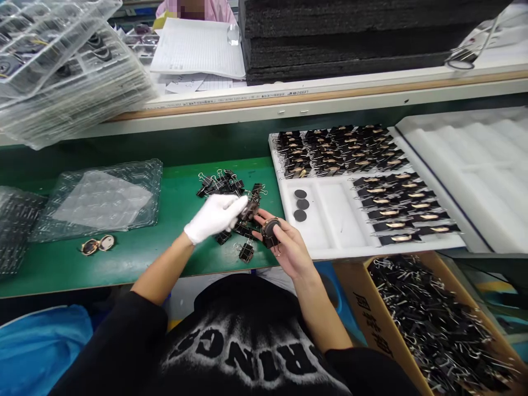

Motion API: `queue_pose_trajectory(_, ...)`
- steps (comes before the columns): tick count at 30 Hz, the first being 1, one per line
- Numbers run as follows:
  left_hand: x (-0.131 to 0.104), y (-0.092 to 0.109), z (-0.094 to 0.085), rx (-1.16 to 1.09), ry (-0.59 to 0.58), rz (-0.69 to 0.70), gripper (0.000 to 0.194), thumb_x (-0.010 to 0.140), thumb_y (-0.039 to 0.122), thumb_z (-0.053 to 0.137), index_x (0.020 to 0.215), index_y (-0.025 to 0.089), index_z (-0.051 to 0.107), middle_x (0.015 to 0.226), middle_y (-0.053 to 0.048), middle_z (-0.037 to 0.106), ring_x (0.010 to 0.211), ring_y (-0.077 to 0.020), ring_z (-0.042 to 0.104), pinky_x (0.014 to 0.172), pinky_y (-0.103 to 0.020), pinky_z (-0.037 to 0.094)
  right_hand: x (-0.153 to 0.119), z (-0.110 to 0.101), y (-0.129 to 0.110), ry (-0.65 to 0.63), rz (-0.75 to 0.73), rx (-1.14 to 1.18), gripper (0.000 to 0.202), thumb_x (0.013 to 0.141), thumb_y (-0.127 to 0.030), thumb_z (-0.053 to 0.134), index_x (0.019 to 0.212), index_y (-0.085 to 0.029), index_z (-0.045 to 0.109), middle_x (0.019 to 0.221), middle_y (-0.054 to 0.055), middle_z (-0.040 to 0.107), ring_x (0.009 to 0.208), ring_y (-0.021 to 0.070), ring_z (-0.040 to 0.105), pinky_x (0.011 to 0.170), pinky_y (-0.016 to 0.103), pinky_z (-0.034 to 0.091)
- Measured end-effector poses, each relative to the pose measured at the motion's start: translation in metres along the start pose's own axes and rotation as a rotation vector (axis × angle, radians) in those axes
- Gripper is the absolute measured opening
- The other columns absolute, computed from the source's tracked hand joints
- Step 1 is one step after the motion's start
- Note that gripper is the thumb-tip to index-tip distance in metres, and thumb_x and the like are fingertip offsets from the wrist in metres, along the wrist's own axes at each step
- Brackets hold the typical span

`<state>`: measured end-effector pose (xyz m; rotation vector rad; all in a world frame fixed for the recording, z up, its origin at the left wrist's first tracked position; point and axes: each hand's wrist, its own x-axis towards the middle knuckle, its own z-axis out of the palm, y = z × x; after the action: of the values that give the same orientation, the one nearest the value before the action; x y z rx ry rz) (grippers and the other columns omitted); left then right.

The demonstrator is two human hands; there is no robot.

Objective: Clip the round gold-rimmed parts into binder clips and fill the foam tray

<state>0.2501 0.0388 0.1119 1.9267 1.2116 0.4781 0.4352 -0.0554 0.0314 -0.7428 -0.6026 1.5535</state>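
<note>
L hand [218,214], white knit glove: thumb + fingertips closed on a small black metal binder clip [251,209], blurred by motion. R hand [291,245], bare: thumb pressed on a round black piece w/ gold-coloured edge [270,226], fingers beneath; silver wire clip handles show at its lower side. Both pieces held above the green table [181,190], nr middle of its front edge.

Around L hand: loose pile of black binder clips w/ silver wire handles [223,182]; one single black clip [246,252] lies nearer the table's front edge.

R of hands: white ridged tray [348,231]. 3 flat dark discs [302,204] nr its L edge; rows of clipped black-and-gold pieces [342,151] along back edge + down R side.

Table L end, nr front edge: 2 round gold-rimmed pieces [98,244]; behind, clear plastic tray [144,179] w/ translucent sheet [101,198] on top.

Below table's front edge, R: brown cardboard box [363,308] full of similar clips.
</note>
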Motion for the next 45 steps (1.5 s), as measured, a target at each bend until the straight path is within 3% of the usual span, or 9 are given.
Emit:
queue_pose_trajectory(3,-0.014,0.009,0.014,-0.028,-0.062,0.023,0.058,0.105,0.058,0.034,0.063,0.021,0.049,0.052,0.0,0.06,0.048,-0.013,0.056,0.06,-0.028,0.046,0.003,0.005,-0.001,-0.033,-0.002,-0.065,0.035,0.082,-0.05,0.084,0.107,-0.026,0.08,0.121,0.006,0.077,0.104,0.0256,0.074,0.09,0.041,0.064)
queue_pose_trajectory(7,-0.022,0.009,0.015,0.339,0.009,0.119,0.051,0.098,0.055,0.046,0.061,0.021,0.052,0.054,0.0,0.056,0.051,-0.0137,0.049,0.057,-0.029,0.035,0.003,0.001,-0.004,-0.051,-0.024,-0.188,0.034,0.081,-0.049,0.085,0.106,-0.026,0.082,0.105,0.004,0.079,0.08,0.0192,0.074,0.08,0.035,0.063)
queue_pose_trajectory(10,-0.024,0.008,0.012,0.467,0.048,0.058,0.049,0.086,0.06,0.063,0.059,0.021,0.048,0.051,0.002,0.05,0.048,-0.0118,0.041,0.053,-0.029,0.025,0.004,-0.005,-0.004,-0.072,-0.061,-0.265,0.031,0.083,-0.046,0.084,0.107,-0.027,0.082,0.1,0.002,0.078,0.081,0.0167,0.07,0.08,0.031,0.06)
queue_pose_trajectory(17,-0.023,0.008,0.012,0.367,0.033,0.107,0.05,0.094,0.051,0.056,0.059,0.02,0.039,0.05,0.005,0.039,0.05,-0.0086,0.032,0.054,-0.027,0.026,0.002,-0.015,-0.016,-0.095,-0.09,-0.392,0.028,0.092,-0.049,0.072,0.108,-0.026,0.077,0.118,0.006,0.074,0.091,0.0201,0.071,0.064,0.029,0.057)
queue_pose_trajectory(23,-0.02,0.006,-0.002,0.279,-0.108,0.245,0.045,0.098,0.04,0.051,0.06,0.018,0.044,0.051,0.006,0.042,0.051,-0.0071,0.035,0.053,-0.024,0.027,0.002,-0.024,-0.038,-0.164,-0.069,-0.674,0.016,0.086,-0.032,0.077,0.094,-0.021,0.07,0.088,0.002,0.074,0.072,0.0156,0.067,0.069,0.029,0.053)
queue_pose_trajectory(29,-0.016,0.008,0.001,0.349,-0.231,0.478,0.044,0.098,0.036,0.053,0.06,0.019,0.038,0.052,0.008,0.025,0.049,-0.0063,0.023,0.051,-0.025,0.022,0.006,-0.022,-0.044,-0.342,0.009,-0.758,0.015,0.075,-0.027,0.082,0.08,-0.018,0.071,0.074,-0.001,0.069,0.069,0.0146,0.06,0.065,0.027,0.045)
queue_pose_trajectory(37,-0.015,0.008,0.004,0.372,-0.278,0.426,0.041,0.096,0.037,0.055,0.062,0.019,0.043,0.051,0.008,0.031,0.048,-0.0066,0.029,0.052,-0.025,0.025,0.004,-0.02,-0.052,-0.401,0.048,-0.823,0.022,0.079,-0.036,0.082,0.076,-0.016,0.073,0.073,0.001,0.072,0.069,0.0157,0.063,0.062,0.026,0.045)
queue_pose_trajectory(41,-0.015,0.013,0.002,0.381,-0.348,0.31,0.032,0.099,0.045,0.052,0.081,0.02,0.06,0.059,0.005,0.053,0.054,-0.0099,0.046,0.057,-0.025,0.033,-0.001,-0.027,-0.047,-0.292,-0.206,-1.029,0.017,0.084,-0.032,0.079,0.08,-0.018,0.071,0.072,-0.001,0.071,0.066,0.0147,0.063,0.059,0.025,0.043)
queue_pose_trajectory(45,-0.014,0.017,0.017,0.073,-0.332,0.002,0.052,0.106,0.058,0.029,0.102,0.018,0.062,0.076,-0.003,0.072,0.061,-0.0147,0.066,0.062,-0.028,0.047,-0.002,-0.036,-0.042,-0.146,-0.873,-1.449,0.013,0.097,-0.014,0.06,0.098,-0.018,0.072,0.104,0.009,0.081,0.089,0.0194,0.075,0.073,0.032,0.048)
